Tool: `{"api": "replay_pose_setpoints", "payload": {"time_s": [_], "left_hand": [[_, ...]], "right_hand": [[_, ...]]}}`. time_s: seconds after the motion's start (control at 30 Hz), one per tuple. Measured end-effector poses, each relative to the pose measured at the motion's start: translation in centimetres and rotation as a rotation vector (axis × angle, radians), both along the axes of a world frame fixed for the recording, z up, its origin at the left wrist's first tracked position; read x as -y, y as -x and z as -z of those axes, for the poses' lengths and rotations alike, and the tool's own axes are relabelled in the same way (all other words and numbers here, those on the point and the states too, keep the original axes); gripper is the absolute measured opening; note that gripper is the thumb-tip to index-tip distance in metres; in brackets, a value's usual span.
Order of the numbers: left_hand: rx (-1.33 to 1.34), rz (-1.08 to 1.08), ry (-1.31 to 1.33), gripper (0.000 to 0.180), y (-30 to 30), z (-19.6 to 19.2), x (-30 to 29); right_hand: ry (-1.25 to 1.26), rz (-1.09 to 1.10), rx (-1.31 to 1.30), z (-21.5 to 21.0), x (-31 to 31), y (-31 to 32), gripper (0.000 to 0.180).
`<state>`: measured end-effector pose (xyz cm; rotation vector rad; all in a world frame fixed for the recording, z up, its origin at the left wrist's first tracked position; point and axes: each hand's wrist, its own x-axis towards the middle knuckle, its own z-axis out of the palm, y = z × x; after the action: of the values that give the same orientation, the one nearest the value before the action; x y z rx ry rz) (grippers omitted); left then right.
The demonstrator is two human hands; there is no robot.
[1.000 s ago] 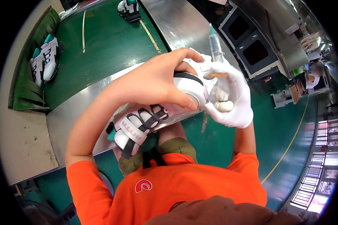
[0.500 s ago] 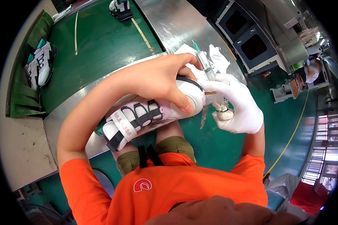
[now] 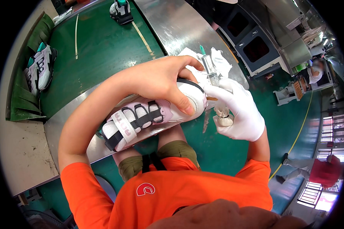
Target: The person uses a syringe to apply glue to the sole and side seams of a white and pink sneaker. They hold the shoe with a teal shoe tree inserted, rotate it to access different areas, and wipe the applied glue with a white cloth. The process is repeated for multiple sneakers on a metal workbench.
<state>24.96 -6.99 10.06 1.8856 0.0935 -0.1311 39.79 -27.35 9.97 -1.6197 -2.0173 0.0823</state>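
Note:
My bare left hand reaches over a white, pink and black sneaker, its thumb and fingers closed around the toe end. A white glove covers my right hand, which is curled just beyond the toe. In it is a small tied pouch, pale and translucent, with a dark band around its neck. A thin brown tip sticks out between the glove and the toe; its kind cannot be made out. Right behind the glove is a clear syringe with a green tip, beside crumpled white paper.
A metal bench edge runs along a green conveyor belt. More sneakers stand at the belt's left side, and another shoe is farther up. Grey machine cabinets stand at the far right. A person in red is on the right.
The sneaker and both hands have shifted slightly left, and the gloved hand sits a little lower. The person in red has moved farther up in the picture. Someone's legs now show at the top.

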Motion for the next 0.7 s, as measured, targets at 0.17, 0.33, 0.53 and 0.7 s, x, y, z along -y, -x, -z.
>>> {"api": "replay_pose_setpoints", "payload": {"time_s": [0.17,0.33,0.53,0.7], "left_hand": [[-0.001,0.014,-0.025,0.095,-0.2,0.2,-0.2],[-0.009,0.018,-0.033,0.095,-0.1,0.1,0.0],[0.003,-0.028,0.053,0.094,0.2,0.2,0.2],[0.020,-0.011,0.070,0.091,0.2,0.5,-0.4]], "right_hand": [[0.046,0.049,0.099,-0.9,0.1,0.5,0.066],[0.006,0.025,0.148,-1.0,0.0,0.7,0.064],[0.083,0.011,0.075,-1.2,-0.1,0.6,0.066],[0.095,0.011,0.072,-1.3,-0.4,0.6,0.066]]}}
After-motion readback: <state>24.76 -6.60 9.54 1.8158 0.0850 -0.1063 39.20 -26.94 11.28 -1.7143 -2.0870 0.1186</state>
